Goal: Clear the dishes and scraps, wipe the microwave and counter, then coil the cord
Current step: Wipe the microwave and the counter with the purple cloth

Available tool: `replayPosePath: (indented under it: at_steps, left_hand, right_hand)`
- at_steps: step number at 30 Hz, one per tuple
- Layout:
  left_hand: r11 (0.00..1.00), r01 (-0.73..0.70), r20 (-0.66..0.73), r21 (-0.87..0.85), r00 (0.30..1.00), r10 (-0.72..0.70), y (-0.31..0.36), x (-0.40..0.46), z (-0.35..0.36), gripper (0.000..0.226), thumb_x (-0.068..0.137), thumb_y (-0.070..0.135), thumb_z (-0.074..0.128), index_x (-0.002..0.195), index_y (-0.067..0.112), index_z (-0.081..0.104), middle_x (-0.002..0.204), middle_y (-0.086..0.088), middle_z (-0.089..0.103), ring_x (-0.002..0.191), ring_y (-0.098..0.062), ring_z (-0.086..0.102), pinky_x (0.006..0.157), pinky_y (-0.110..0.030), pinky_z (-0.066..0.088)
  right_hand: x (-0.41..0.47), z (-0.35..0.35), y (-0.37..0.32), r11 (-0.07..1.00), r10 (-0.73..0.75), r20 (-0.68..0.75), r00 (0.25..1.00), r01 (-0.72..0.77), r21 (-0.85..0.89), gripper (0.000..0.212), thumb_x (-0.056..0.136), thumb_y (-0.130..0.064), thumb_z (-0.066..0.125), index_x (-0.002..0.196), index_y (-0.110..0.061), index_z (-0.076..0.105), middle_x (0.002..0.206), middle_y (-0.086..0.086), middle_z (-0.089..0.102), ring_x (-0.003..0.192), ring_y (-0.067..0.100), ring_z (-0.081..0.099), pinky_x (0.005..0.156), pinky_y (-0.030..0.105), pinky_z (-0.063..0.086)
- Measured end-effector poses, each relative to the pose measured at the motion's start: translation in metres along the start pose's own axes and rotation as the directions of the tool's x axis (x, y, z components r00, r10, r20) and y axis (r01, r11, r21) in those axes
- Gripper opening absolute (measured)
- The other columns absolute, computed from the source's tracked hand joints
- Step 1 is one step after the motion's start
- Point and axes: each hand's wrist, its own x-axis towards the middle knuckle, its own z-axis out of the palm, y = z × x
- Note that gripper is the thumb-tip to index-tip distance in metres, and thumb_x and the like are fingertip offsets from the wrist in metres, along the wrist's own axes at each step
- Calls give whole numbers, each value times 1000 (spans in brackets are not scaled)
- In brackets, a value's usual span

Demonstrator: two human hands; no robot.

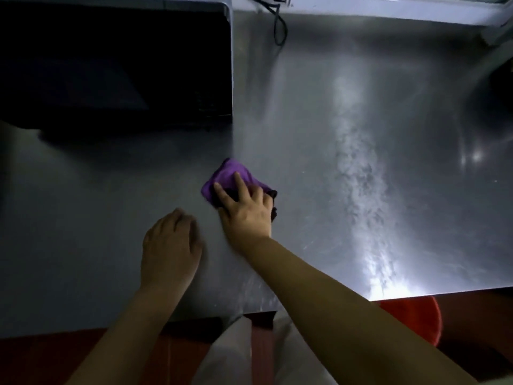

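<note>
Two bare hands, one cloth, one microwave, one cord, one counter. Nearest, below the counter edge: one red round object (pixel 422 315), partly hidden by the right forearm; too dim to say whether it is a stool or a bucket. Left hand (pixel 169 245): rests palm down on the steel counter (pixel 361 107), fingers lightly curled and close together, holding nothing. Right hand (pixel 245 207): just beside the left and slightly farther out, laid flat on the purple cloth (pixel 227 175), fingers straight and spread, pressing it to the counter. The cloth, bunched, lies under the fingers and palm; its purple part shows beyond the fingertips and to their left, and a darker fold shows at the hand's right edge. One streaky bright band of glare runs up the counter, to the right of the cloth. Microwave (pixel 116 62): black, at the far left, well beyond both hands. Cord (pixel 280 26): one black loop at the back of the counter, just right of the microwave.
</note>
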Motion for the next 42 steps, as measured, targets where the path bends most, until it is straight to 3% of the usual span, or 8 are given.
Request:
replayPosePath:
  at_steps: [5, 8, 12, 16, 26, 30, 36, 42]
  left_hand:
    - [998, 60, -5, -27, 998, -60, -9, -8, 0, 46, 82, 15, 63, 125, 2, 52, 138, -18, 47, 126, -33, 43, 106, -44, 32]
    - [999, 35, 28, -5, 999, -35, 11, -11, 5, 46, 82, 17, 63, 124, 5, 52, 138, -15, 47, 126, -32, 43, 106, -43, 33]
    - [999, -38, 53, 27, 998, 36, 55, -16, 17, 51, 84, 25, 61, 131, 10, 48, 142, -10, 44, 129, -27, 39, 109, -40, 29]
    - [995, -97, 53, 25, 994, 95, 108, -25, 33, 49, 85, 26, 60, 131, 11, 49, 142, -8, 44, 130, -25, 39, 109, -37, 27]
    - [964, -265, 66, -33, 961, 267, 209, -54, 69, 44, 88, 25, 56, 130, 13, 50, 143, -6, 42, 132, -22, 36, 110, -32, 22]
    - [963, -268, 110, -39, 956, 271, 214, -55, 72, 52, 89, 30, 52, 138, 16, 41, 150, -5, 32, 136, -21, 28, 111, -33, 17]
    - [971, -235, 112, -44, 964, 239, 177, -54, 60, 52, 87, 29, 53, 136, 16, 43, 149, -7, 33, 136, -23, 29, 111, -37, 20]
    - [984, -174, 96, -35, 980, 177, 111, -54, 40, 51, 87, 28, 56, 134, 13, 46, 147, -10, 37, 134, -25, 33, 110, -38, 24]
  right_hand:
    - [-45, 10, -7, 977, -205, 33, 978, 207, -49, 50, 90, -42, 48, 138, -42, 36, 149, 8, 34, 123, 39, 41, 97, 53, 36]
    - [-69, 5, 23, 979, -195, -32, 980, 192, -62, 48, 84, -42, 56, 131, -42, 47, 142, 7, 46, 113, 35, 51, 90, 48, 43]
    - [-80, -17, 89, 999, -37, -125, 991, 36, -10, 49, 79, -38, 63, 127, -41, 55, 138, 7, 51, 108, 35, 54, 87, 45, 43]
    - [-83, -42, 176, 992, 122, -161, 979, -125, -4, 50, 80, -38, 60, 130, -41, 52, 141, 8, 48, 116, 36, 49, 99, 49, 35]
    - [-129, -76, 326, 868, 487, -256, 835, -496, 30, 49, 86, -34, 56, 134, -39, 48, 144, 9, 42, 134, 33, 33, 112, 50, 17]
    - [-156, -73, 321, 812, 575, -286, 766, -576, 88, 51, 86, -27, 57, 136, -33, 48, 144, 14, 40, 130, 35, 36, 111, 48, 19]
    - [-174, -56, 255, 631, 768, -278, 577, -755, 179, 51, 86, -22, 55, 135, -30, 48, 146, 12, 37, 126, 38, 36, 104, 51, 25]
    - [-153, -35, 158, 689, 722, -242, 648, -708, 159, 52, 84, -19, 58, 135, -28, 49, 144, 16, 40, 122, 43, 41, 102, 55, 27]
